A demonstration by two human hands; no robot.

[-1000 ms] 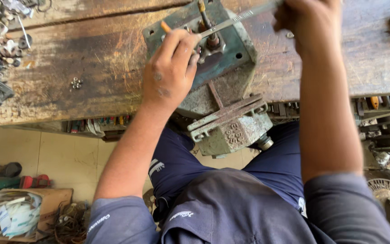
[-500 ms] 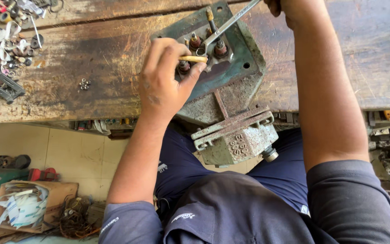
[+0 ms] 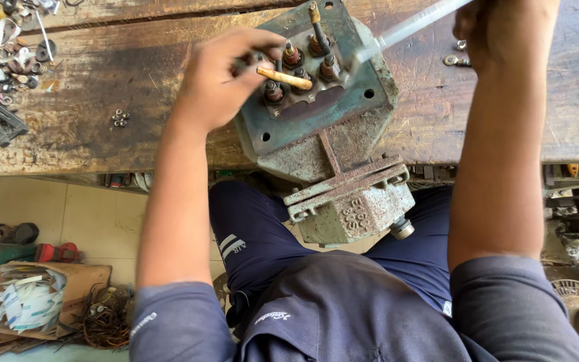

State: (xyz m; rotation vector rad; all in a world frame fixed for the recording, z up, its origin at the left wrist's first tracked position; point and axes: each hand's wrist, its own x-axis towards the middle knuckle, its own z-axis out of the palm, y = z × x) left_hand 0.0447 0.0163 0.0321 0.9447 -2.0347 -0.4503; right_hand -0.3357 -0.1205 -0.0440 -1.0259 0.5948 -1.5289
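worn wooden bench (image 3: 102, 127) carries a green motor (image 3: 323, 127); left hand (image 3: 219, 84) pinches a yellowish lead (image 3: 284, 77) lying crosswise over the terminals, right hand (image 3: 497, 27) fisted on a tool (image 3: 407, 30).

— What kind of place is this?

— It looks like a repair workshop. The wooden table (image 3: 102, 100) is old, scratched and stained dark.

— What else shows it?

— Many small metal parts and rings (image 3: 5, 53) lie in a heap at the table's corner, and some loose nuts (image 3: 120, 118) near them. On the floor stands a cardboard box of scraps (image 3: 21, 305), with a bundle of wire (image 3: 105, 315) beside it.
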